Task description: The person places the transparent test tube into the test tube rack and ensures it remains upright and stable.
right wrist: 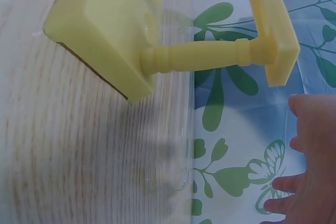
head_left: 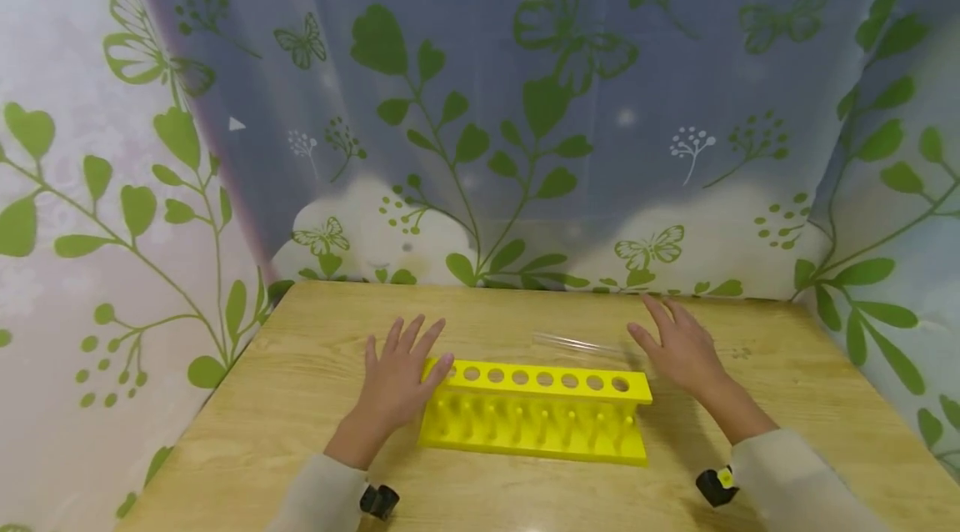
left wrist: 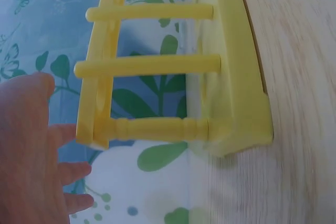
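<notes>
A yellow test tube rack [head_left: 534,447] stands upright on the table, a row of round holes along its top bar and short pegs on its base. My left hand [head_left: 393,386] is spread at the rack's left end, its thumb overlapping the top bar's corner in the head view. In the left wrist view that hand [left wrist: 26,145] shows straight fingers beside the rack's end post [left wrist: 163,128]. Beyond the right end is my right hand [head_left: 682,353], fingers extended and holding nothing. Clear test tubes [head_left: 577,343] lie behind the rack, close to the right fingertips.
The wooden table [head_left: 262,432] ends at the back against a hanging cloth [head_left: 480,207] printed with leaves and butterflies. More printed cloth encloses both sides. Small clear objects [head_left: 741,353] lie right of the right hand. Black wrist cameras [head_left: 379,502] sit at both cuffs.
</notes>
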The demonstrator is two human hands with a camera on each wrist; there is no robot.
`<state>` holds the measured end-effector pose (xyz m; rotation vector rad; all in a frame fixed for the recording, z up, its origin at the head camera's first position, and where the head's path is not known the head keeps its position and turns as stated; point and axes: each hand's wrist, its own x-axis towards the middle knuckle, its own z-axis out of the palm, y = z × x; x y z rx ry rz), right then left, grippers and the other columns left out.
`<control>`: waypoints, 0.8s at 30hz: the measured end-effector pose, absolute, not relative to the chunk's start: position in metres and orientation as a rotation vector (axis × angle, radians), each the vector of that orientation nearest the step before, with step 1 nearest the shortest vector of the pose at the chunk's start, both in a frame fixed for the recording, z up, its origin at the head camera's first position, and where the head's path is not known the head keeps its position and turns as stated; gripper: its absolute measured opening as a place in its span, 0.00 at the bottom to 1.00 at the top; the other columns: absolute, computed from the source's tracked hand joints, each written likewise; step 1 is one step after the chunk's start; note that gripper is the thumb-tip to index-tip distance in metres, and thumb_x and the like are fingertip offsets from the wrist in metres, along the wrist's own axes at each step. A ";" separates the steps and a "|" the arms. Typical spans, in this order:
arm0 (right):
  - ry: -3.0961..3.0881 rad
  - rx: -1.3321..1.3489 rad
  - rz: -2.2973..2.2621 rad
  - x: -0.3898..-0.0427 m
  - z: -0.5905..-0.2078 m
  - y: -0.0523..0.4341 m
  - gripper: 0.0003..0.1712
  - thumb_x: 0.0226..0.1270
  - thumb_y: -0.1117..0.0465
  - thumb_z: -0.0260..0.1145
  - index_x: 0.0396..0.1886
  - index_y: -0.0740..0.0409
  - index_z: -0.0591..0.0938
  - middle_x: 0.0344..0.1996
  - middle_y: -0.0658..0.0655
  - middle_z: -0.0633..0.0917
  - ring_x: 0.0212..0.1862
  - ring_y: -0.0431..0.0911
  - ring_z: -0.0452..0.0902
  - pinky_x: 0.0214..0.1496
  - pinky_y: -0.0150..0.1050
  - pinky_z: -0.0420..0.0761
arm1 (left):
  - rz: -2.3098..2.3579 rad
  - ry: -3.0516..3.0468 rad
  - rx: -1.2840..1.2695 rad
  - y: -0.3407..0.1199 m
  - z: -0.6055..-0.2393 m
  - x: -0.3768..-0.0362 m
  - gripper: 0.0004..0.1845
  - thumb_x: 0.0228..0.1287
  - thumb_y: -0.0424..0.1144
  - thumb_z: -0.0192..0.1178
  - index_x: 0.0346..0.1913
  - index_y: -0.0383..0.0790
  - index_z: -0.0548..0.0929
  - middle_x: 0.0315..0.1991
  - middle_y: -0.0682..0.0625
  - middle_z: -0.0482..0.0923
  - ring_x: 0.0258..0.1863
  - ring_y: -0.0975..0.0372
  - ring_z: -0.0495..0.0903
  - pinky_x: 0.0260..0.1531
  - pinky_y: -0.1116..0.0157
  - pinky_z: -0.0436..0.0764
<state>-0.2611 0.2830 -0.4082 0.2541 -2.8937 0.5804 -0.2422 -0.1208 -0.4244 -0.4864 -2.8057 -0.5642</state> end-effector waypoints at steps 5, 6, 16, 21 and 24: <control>-2.893 0.257 0.607 -0.262 -0.409 0.282 0.39 0.78 0.41 0.45 0.75 0.63 0.55 0.69 0.79 0.55 0.66 0.77 0.53 0.56 0.76 0.58 | -0.561 -2.809 -0.521 -0.116 -0.425 -0.242 0.32 0.73 0.61 0.44 0.74 0.54 0.62 0.74 0.44 0.56 0.74 0.43 0.49 0.63 0.30 0.43; -2.894 0.257 0.609 -0.263 -0.409 0.282 0.39 0.78 0.41 0.45 0.75 0.62 0.55 0.69 0.78 0.55 0.66 0.76 0.53 0.57 0.76 0.58 | -0.560 -2.811 -0.522 -0.115 -0.425 -0.242 0.32 0.73 0.61 0.44 0.74 0.54 0.62 0.74 0.44 0.56 0.74 0.43 0.49 0.64 0.31 0.43; -2.890 0.285 0.653 -0.270 -0.415 0.282 0.39 0.78 0.42 0.46 0.75 0.63 0.54 0.68 0.79 0.57 0.65 0.76 0.55 0.57 0.74 0.61 | -0.575 -2.782 -0.573 -0.102 -0.424 -0.239 0.32 0.73 0.61 0.45 0.74 0.53 0.62 0.74 0.44 0.57 0.74 0.44 0.50 0.65 0.32 0.43; -2.907 0.278 0.679 -0.273 -0.417 0.279 0.39 0.78 0.41 0.45 0.75 0.63 0.54 0.68 0.78 0.56 0.65 0.76 0.55 0.57 0.74 0.61 | -0.571 -2.781 -0.594 -0.096 -0.425 -0.238 0.32 0.73 0.61 0.44 0.74 0.53 0.62 0.74 0.44 0.57 0.74 0.45 0.50 0.65 0.32 0.44; -2.922 0.270 0.689 -0.275 -0.418 0.278 0.40 0.77 0.40 0.45 0.75 0.63 0.54 0.68 0.77 0.56 0.65 0.76 0.55 0.57 0.74 0.61 | -0.560 -2.779 -0.604 -0.093 -0.425 -0.237 0.32 0.73 0.61 0.44 0.74 0.52 0.63 0.73 0.44 0.58 0.74 0.45 0.51 0.64 0.32 0.45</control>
